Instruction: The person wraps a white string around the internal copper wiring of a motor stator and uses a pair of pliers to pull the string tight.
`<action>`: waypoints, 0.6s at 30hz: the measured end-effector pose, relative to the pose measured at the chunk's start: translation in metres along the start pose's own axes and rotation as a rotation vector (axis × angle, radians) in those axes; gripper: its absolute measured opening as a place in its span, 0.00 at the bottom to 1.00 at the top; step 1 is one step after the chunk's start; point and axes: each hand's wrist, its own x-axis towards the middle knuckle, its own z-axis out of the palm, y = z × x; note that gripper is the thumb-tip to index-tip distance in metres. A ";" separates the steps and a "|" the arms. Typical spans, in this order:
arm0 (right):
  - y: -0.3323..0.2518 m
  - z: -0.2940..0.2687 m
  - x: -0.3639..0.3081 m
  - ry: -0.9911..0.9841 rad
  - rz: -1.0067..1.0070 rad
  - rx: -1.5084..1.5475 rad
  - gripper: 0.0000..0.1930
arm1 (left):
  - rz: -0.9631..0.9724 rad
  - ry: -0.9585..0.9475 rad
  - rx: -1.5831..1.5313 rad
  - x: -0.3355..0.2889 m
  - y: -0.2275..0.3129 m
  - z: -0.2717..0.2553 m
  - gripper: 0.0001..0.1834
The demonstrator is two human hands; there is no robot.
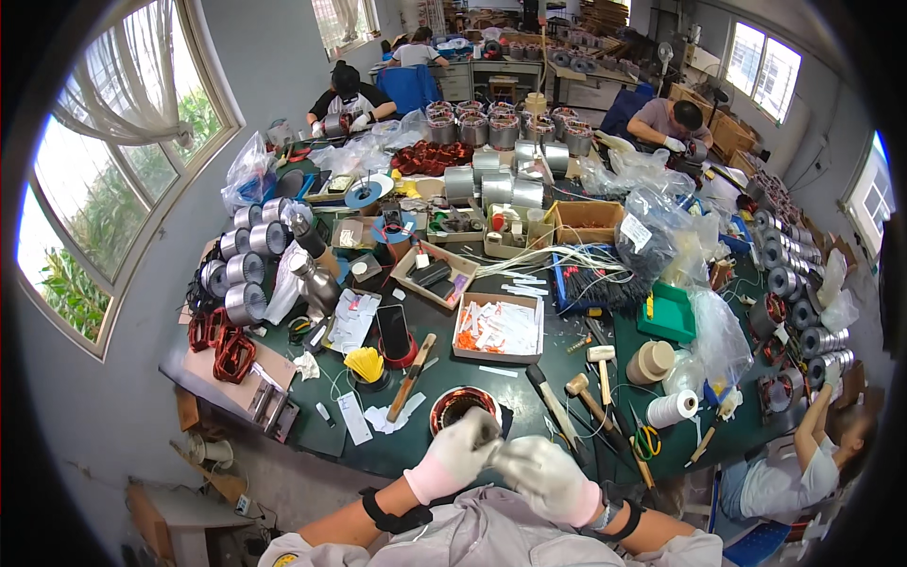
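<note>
- So the wound stator [463, 404], the ring with the reddish copper coils, sits right at the near edge of the green bench [458, 373], just beyond the hands.
- Its round opening faces up, so I'd read the long axis as roughly upright. Near rim's partly hidden by the gloves.
- Left hand [453, 461] is the nearer one: the stator is straight ahead of it, and its fingers overlap the ring in this view. Can't tell if they actually touch.
- Right hand [548, 480] is off to the right, so the stator lies ahead and to its left.
- Both hands wear white gloves with fingers bent in, tips meeting or nearly so. How far open? Can't tell. Something might be pinched between them, but it's too small and blurry to call.
- Nearby: a box of white and orange slips [496, 356] past the stator, a wooden mallet [581, 389] to the right, a flat wooden piece [413, 378] to the left.
</note>
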 end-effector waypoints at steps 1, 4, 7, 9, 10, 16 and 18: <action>-0.004 -0.003 0.005 -0.097 -0.086 0.024 0.20 | 0.041 -0.102 0.064 -0.001 0.001 -0.004 0.15; -0.008 -0.003 0.012 -0.290 -0.189 0.052 0.19 | 0.200 -0.292 0.291 -0.002 0.010 -0.010 0.14; -0.008 0.004 0.011 -0.568 -0.199 0.069 0.19 | 0.279 -0.356 0.335 -0.002 0.018 -0.018 0.12; -0.009 0.005 0.021 -0.698 -0.152 0.113 0.19 | 0.339 -0.497 0.485 0.002 0.028 -0.024 0.10; -0.010 0.005 0.025 -0.816 -0.100 0.156 0.18 | 0.342 -0.497 0.476 0.001 0.031 -0.023 0.10; -0.015 0.017 0.000 -0.755 0.233 0.885 0.17 | 0.402 -0.719 0.468 -0.007 0.024 -0.021 0.12; -0.021 0.020 0.000 -0.565 0.904 1.434 0.18 | 0.383 -0.707 0.451 -0.010 0.011 -0.020 0.12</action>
